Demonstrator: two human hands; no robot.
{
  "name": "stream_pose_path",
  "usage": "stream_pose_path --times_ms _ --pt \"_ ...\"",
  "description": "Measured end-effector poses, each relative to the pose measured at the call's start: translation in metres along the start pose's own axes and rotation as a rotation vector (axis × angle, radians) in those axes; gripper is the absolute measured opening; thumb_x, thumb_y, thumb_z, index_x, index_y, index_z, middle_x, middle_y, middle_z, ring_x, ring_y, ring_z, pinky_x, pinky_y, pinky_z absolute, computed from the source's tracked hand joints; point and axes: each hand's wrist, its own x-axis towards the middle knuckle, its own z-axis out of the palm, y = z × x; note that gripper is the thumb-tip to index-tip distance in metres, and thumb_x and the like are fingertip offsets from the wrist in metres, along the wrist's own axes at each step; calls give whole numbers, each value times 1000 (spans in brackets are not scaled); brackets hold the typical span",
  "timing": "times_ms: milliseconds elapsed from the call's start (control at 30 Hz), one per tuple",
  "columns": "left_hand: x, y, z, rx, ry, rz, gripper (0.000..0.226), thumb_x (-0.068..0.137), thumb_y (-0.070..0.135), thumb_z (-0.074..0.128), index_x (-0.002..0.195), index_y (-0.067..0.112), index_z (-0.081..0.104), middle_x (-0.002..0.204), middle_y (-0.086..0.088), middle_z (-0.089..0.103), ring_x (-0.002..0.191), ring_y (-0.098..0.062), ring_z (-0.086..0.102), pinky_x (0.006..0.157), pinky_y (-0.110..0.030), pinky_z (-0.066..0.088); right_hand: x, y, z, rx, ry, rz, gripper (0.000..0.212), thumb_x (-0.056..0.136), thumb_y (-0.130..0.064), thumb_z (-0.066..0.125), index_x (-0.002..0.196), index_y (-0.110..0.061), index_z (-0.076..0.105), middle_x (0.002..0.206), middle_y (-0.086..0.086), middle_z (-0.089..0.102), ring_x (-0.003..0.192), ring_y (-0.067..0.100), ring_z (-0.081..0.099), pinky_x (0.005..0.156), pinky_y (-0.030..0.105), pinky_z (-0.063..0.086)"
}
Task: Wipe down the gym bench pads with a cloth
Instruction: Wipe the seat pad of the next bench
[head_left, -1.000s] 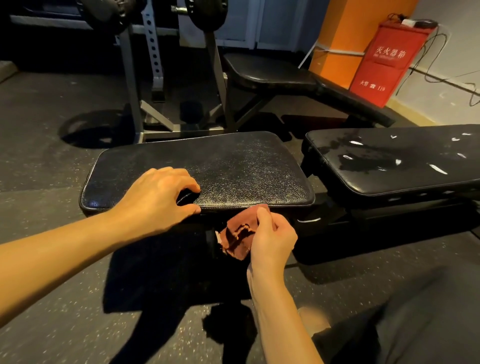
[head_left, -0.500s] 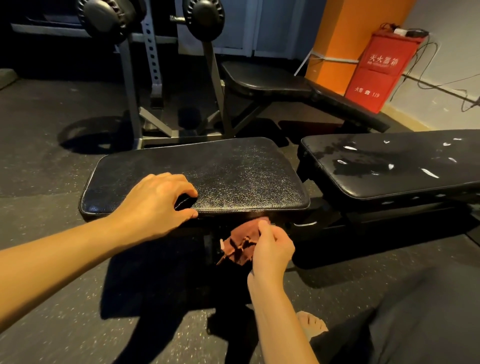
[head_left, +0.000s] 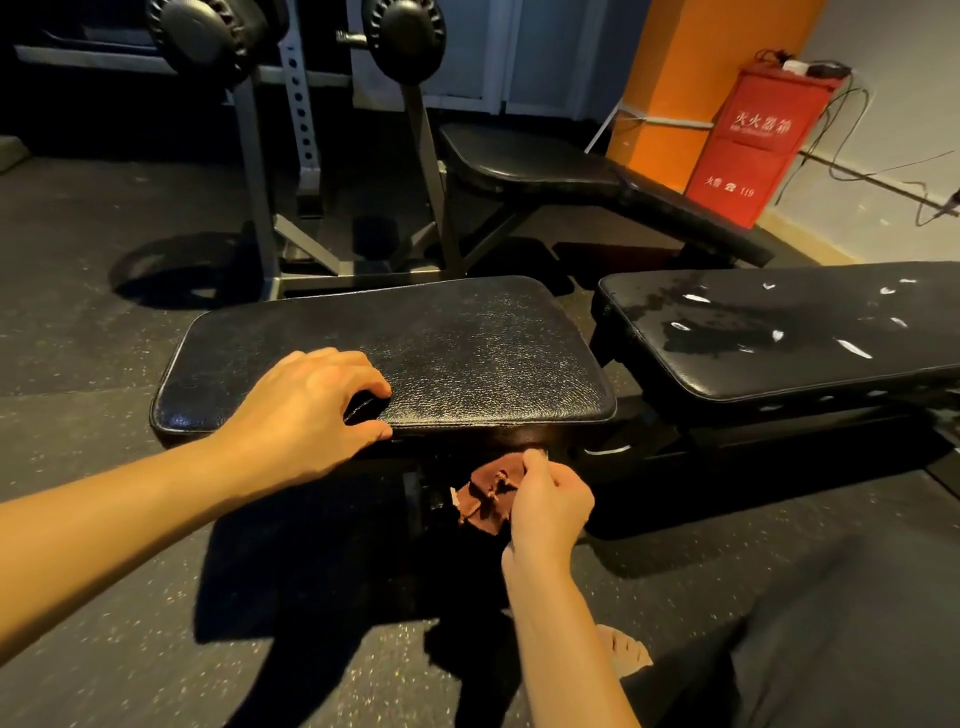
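Gym around me: padded bench (head_left: 467, 338), barbell rack (head_left: 254, 182), weight plates (head_left: 405, 36), speckled rubber floor (head_left: 104, 649), red fire-extinguisher box (head_left: 758, 150).

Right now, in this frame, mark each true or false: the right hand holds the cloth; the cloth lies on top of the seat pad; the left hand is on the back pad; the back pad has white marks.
1. The right hand holds the cloth: true.
2. The cloth lies on top of the seat pad: false; it is below that pad's front edge, held in the right hand.
3. The left hand is on the back pad: false; it holds the seat pad's near edge.
4. The back pad has white marks: true.
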Motion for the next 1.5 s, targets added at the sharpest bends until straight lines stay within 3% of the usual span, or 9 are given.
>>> stream_pose_path --times_ms 133,233,400,600,767,967,1100,1300,1500 --pt "0 -2 2 17 17 3 43 85 51 75 123 31 69 117 16 65 107 -8 57 98 -32 44 -31 -5 8 -170 -122 -331 25 90 -21 67 66 -13 63 60 -2 62 64 10 60 63 28 45" --pt "-1 -2 1 12 9 -7 43 85 51 76 123 31 69 119 16 65 109 -8 58 99 -33 44 -39 -7 8 -257 -222 -405 24 90 -21 68 67 -18 62 60 -8 60 63 4 57 59 19 39" --pt "1 -2 1 4 10 -4 45 85 51 76 125 31 68 119 16 65 111 -8 58 101 -33 42 -7 -12 -9 -184 63 -311 18 89 -19 68 72 -17 64 67 -5 64 68 14 61 67 29 38" --pt "0 -1 2 16 14 1 44 86 51 75 124 31 69 119 15 65 110 -8 58 101 -34 43 -37 -3 12 -379 -158 -579 23 86 -34 63 69 -20 58 64 -5 61 64 17 57 61 38 42" --pt "-2 0 0 7 22 5 43 86 48 76 125 29 69 120 13 67 110 -10 59 102 -34 42 3 -11 -14 -246 129 -414 22 87 -19 68 69 -12 59 61 -3 60 64 24 58 64 35 39" --pt "-1 0 1 13 19 3 43 85 49 76 124 30 69 118 15 66 108 -9 58 98 -32 42 -33 -11 11 -393 -246 -531 21 81 -33 58 64 -21 56 58 -7 57 58 11 53 62 37 46" --pt "-2 0 2 12 39 16 42 85 48 76 122 29 70 115 14 67 105 -10 59 98 -34 44 -17 -22 -1 -244 -71 -488 21 88 -21 66 68 -17 64 60 -5 62 62 12 58 63 34 46" --pt "-4 1 1 11 38 17 40 86 48 76 121 29 71 113 15 67 105 -9 60 97 -34 45 -10 5 -4 -200 -100 -125 26 84 -14 68 59 -10 68 54 -2 64 57 13 58 65 36 49" --pt "-3 -1 2 8 32 22 40 86 48 75 121 28 71 114 13 67 108 -12 61 98 -37 46 -14 -2 0 -84 -130 -222 17 89 -8 65 72 -6 67 63 -4 65 63 9 61 61 23 48"
